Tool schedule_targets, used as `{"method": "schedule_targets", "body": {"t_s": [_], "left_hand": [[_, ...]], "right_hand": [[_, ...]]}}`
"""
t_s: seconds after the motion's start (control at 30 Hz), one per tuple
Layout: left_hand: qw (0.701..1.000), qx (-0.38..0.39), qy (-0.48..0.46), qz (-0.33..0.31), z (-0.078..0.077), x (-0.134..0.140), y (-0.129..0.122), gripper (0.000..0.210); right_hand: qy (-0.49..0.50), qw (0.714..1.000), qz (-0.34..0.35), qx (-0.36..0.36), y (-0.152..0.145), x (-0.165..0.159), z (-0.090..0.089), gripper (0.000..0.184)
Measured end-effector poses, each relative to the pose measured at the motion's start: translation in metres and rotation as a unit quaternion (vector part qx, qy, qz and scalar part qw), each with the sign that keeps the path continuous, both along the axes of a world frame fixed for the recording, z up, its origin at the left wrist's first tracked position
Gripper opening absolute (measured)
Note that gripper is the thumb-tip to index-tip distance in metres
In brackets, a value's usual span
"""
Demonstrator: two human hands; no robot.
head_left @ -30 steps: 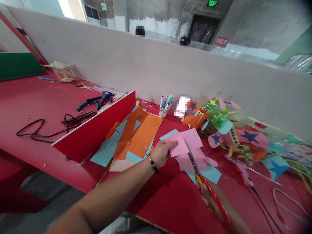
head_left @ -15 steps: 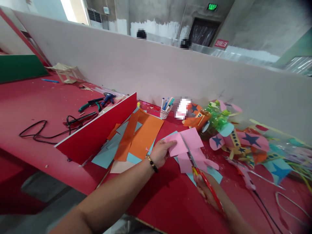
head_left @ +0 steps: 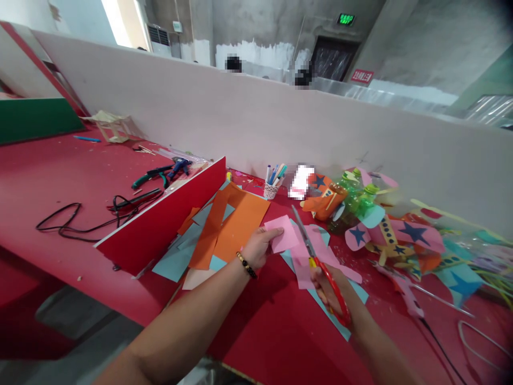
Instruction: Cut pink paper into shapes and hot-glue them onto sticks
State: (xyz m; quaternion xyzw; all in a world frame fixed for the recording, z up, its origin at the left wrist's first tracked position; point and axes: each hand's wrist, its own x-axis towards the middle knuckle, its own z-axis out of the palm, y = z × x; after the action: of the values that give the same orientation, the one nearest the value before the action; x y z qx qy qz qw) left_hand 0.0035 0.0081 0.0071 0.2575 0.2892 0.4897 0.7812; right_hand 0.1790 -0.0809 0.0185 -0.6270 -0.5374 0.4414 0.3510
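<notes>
Where the left hand (head_left: pixel 256 250) pinches: small pink square (head_left: pixel 287 238) of paper, thumb on top, held above the red surface (head_left: pixel 264 334).
Right hand (head_left: pixel 321 292): closed round red-and-yellow scissors (head_left: pixel 309 246), blades angled away, just right of that square.
Pink sheet (head_left: pixel 301 271): beneath the scissors, over light-blue paper (head_left: pixel 339 324).
Orange sheets (head_left: pixel 242 222): left of both hands, beside an upright red panel (head_left: pixel 168 219).
Pen cup (head_left: pixel 271 191): farther back, near the partition (head_left: pixel 256 123).
Glue gun (head_left: pixel 407 297): pink, right of both hands.

left hand (head_left: pixel 258 250): bare, 6 o'clock from centre
bracelet (head_left: pixel 246 266): beaded, around left wrist
beads: round, black plus gold-tan
left forearm (head_left: pixel 184 321): bare, 7 o'clock
right hand (head_left: pixel 329 291): bare, 4–5 o'clock
</notes>
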Motion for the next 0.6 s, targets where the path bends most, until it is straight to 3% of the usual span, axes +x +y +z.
{"method": "schedule_targets", "body": {"t_s": [0.1,0.23,0.43,0.6], "left_hand": [[0.989,0.049,0.054,-0.132,0.002,0.000,-0.009,0.031],[0.920,0.160,0.192,-0.301,0.003,-0.001,-0.020,0.031],[0.817,0.278,0.354,-0.359,-0.004,0.003,-0.024,0.029],[0.792,0.279,0.374,-0.393,-0.007,0.006,-0.026,0.029]], "right_hand": [[0.066,0.997,-0.031,0.040,0.001,0.005,-0.003,0.038],[0.130,0.986,-0.056,0.088,0.008,0.004,0.003,0.035],[0.113,0.990,0.034,0.076,0.007,-0.006,0.013,0.028],[0.055,0.996,0.052,0.045,0.002,-0.010,0.008,0.030]]}}
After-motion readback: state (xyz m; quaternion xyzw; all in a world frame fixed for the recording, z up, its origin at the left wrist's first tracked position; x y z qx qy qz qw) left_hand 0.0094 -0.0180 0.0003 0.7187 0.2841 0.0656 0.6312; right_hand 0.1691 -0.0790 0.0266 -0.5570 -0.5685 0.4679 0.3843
